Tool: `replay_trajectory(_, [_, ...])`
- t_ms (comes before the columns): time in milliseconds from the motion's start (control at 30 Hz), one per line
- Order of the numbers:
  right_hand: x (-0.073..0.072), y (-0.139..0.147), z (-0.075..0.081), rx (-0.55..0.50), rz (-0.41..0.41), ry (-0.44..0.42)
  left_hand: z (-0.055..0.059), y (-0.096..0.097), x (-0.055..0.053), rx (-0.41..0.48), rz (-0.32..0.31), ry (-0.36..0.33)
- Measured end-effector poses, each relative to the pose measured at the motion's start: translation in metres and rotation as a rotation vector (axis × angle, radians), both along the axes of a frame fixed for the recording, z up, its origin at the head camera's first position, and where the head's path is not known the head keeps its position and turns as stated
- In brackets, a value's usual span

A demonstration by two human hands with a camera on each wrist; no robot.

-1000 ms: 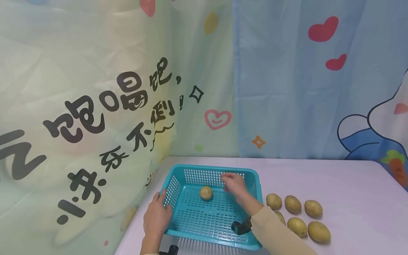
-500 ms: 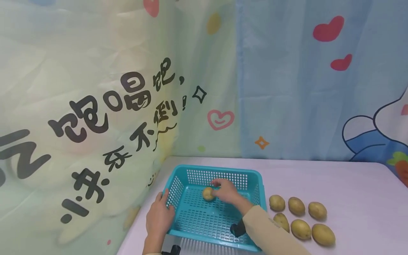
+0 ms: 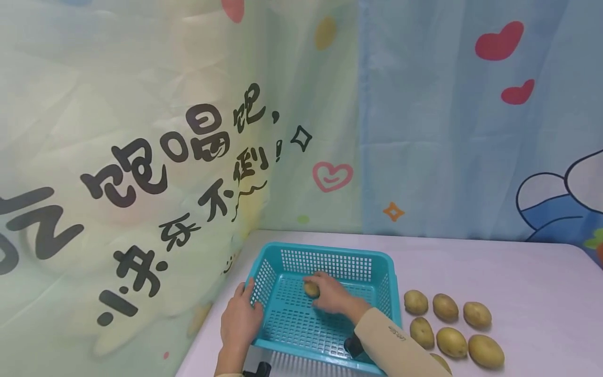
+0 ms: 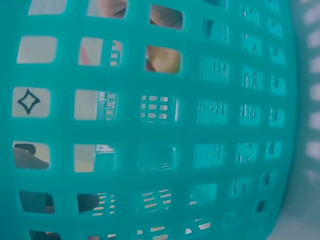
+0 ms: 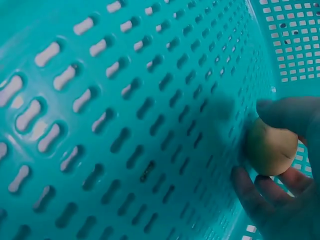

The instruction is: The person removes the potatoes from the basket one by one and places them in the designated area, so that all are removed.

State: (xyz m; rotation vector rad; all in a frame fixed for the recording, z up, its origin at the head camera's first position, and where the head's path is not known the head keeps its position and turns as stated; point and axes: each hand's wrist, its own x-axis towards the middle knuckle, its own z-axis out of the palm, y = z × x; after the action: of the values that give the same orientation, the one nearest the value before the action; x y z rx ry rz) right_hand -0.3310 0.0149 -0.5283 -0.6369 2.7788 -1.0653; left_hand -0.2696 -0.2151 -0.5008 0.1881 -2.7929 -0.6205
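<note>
A teal plastic basket with perforated walls and floor stands on the table. Inside it, toward the back left, is a round yellow-brown potato. My right hand reaches into the basket and grips this potato. In the right wrist view the thumb lies across one side of the potato, and the fingers curl at the other, close over the basket floor. My left hand holds the basket's left rim. The left wrist view looks through the wall, with the potato behind the holes.
Several potatoes lie in rough rows on the pale table, just right of the basket. Printed curtains hang behind the table and along its left side. A black wrist device overlaps the basket's front right.
My right hand has moved left and down from the basket's back right to the potato and taken hold of it. My left hand has stayed at the rim. The head view has shifted slightly.
</note>
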Motion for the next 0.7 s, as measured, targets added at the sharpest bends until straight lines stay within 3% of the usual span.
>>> replay_trajectory(167, [-0.0015, -0.0009, 0.0006, -0.061, -0.055, 0.030, 0.0020, 0.0001, -0.0001, -0.010, 0.001, -0.003])
replay_trajectory(700, [-0.0042, 0.0038, -0.0037, -0.034, -0.093, -0.023, -0.0007, 0.0004, -0.0012, -0.003, -0.003, 0.000])
